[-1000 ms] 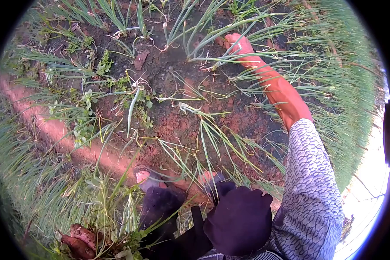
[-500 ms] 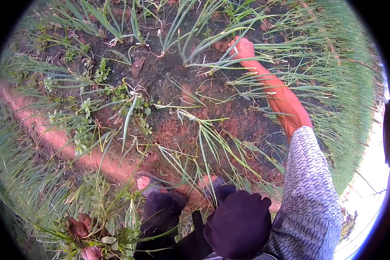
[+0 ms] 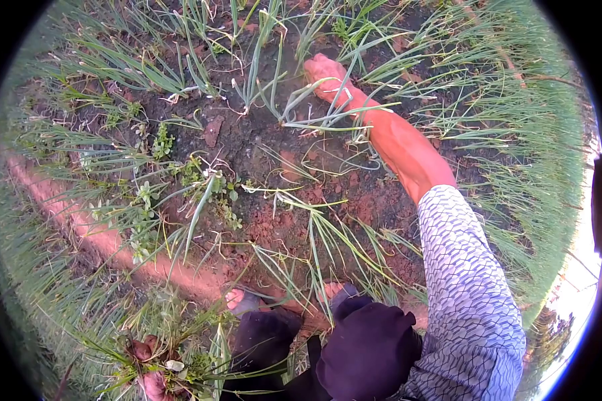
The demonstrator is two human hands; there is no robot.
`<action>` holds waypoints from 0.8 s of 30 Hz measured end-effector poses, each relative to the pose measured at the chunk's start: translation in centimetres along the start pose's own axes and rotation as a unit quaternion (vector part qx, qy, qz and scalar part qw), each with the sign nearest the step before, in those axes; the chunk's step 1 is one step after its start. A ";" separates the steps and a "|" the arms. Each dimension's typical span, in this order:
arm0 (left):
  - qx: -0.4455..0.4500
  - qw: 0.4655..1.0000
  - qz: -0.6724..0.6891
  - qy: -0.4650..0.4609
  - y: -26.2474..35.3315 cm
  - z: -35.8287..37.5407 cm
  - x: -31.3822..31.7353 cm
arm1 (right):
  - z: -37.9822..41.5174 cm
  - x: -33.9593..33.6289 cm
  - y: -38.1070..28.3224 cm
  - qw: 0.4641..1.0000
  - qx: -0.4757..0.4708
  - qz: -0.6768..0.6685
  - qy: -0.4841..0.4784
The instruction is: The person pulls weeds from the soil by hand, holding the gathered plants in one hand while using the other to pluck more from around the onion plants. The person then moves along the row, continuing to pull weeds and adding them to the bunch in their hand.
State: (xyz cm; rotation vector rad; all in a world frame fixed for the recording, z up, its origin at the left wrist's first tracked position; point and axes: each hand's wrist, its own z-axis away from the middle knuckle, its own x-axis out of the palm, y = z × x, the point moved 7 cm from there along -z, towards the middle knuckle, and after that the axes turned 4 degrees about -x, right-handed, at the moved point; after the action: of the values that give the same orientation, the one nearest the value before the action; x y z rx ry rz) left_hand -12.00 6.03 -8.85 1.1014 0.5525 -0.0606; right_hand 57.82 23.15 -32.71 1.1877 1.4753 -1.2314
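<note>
Reddish-brown damp soil bed [image 3: 274,220], right hand [image 3: 324,72] outstretched among thin green onion leaves [image 3: 261,80], fingers curled, grip unclear, left hand [image 3: 150,381] clutching pulled green weeds [image 3: 180,361].

One camera sits on my head, looking steeply down and forward over my knees [image 3: 354,341] at the soil bed [image 3: 281,220], close, with round dark edges framing the view.

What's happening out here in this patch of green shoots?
A person is crouched at the edge of a bed of reddish soil, seen from their own head. Their right hand reaches far forward among the onion-like plants, low at the stalks' bases. Their left hand sits low at the side with a bunch of pulled greens. Whether either grip is closed is unclear.
</note>
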 end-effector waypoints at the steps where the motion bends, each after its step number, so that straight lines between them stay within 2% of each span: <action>1: 0.002 1.000 0.000 0.001 0.0 0.0 0.1 | 0.1 -0.6 -0.3 1.000 0.026 0.006 0.001; 3: 0.002 1.000 0.002 0.002 0.1 -0.1 -0.1 | 0.0 -1.1 -0.7 0.999 0.047 0.025 -0.001; 6: 0.003 1.000 0.004 0.006 0.1 -0.1 -0.2 | 0.4 -0.8 0.8 0.991 0.130 0.000 0.045; 8: 0.000 1.000 0.001 0.008 0.0 0.0 -0.5 | 0.7 -1.4 2.2 0.970 0.198 -0.033 0.138; 10: -0.002 1.000 0.000 0.008 -0.2 0.0 -0.6 | 0.6 -2.3 2.4 0.969 0.185 -0.032 0.159; 13: -0.007 1.000 -0.006 0.009 -0.2 0.6 -1.7 | -0.4 -2.3 2.0 0.978 0.144 -0.058 0.137; 17: -0.013 1.000 -0.011 0.023 -0.3 2.6 -5.1 | -2.1 -0.7 2.3 0.991 0.123 0.027 0.040; 18: -0.018 0.999 -0.018 0.037 -0.3 3.9 -6.2 | -2.1 -0.5 2.3 0.996 0.043 0.015 0.075; 19: -0.024 0.998 -0.023 0.057 -0.1 5.7 -7.6 | -2.4 0.6 2.4 0.996 0.000 0.065 0.057; 20: -0.027 0.997 -0.029 0.071 0.0 7.0 -8.4 | -2.2 -0.2 1.1 0.990 -0.062 0.085 0.089; 21: -0.030 0.996 -0.027 0.084 0.1 8.3 -9.2 | -2.7 2.6 3.9 0.996 -0.016 0.065 0.058; 22: -0.030 0.995 -0.026 0.093 0.2 9.3 -9.7 | -2.6 0.5 2.1 0.994 -0.015 -0.018 0.105; 24: -0.028 0.994 -0.018 0.105 0.1 10.1 -9.8 | -2.0 1.1 2.3 0.972 -0.130 0.087 0.173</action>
State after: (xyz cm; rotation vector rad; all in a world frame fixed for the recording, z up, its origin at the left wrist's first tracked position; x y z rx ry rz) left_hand -16.51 -4.74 -0.97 1.0490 0.7579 0.0396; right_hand 59.81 25.41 -33.88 1.3635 1.6839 -0.7091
